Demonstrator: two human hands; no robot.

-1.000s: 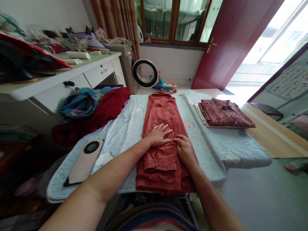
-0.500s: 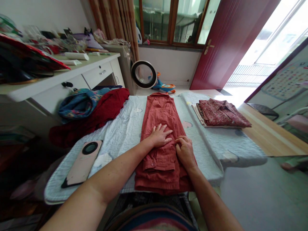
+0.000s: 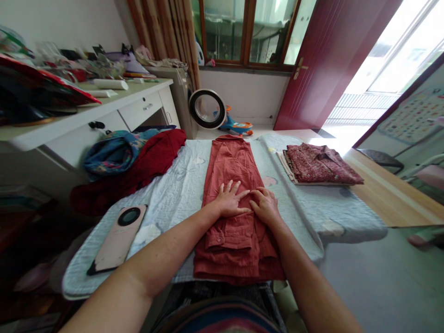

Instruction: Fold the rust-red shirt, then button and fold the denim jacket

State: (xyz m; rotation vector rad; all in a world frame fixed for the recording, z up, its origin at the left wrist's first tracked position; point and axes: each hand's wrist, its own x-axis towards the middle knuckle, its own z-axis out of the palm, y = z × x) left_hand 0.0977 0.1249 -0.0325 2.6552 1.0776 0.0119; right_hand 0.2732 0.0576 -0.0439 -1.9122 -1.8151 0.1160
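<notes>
A rust-red shirt [image 3: 231, 159] lies folded lengthwise in front of me, its collar at the far end. One buttoned cuff [image 3: 229, 240] rests on top near the front hem. My left hand [image 3: 231, 199] presses flat on the middle of the shirt, fingers spread. Just to its right, my right hand [image 3: 266, 205] rests on the shirt's right part with bent fingers and the thumb apart from them. The two hands nearly touch at the left thumb.
A pale blue quilted cover [image 3: 180, 185] lies under the shirt. On the left are a phone [image 3: 118, 240] and a heap of dark red cloth [image 3: 159, 155] with blue floral cloth [image 3: 113, 152]. Folded patterned clothes [image 3: 321, 164] are stacked at right, beside a wooden tabletop [image 3: 395, 189].
My right hand has moved slightly left and away from me, its fingers lying flatter on the shirt. The left hand stays in about the same place, spread on the cloth.
</notes>
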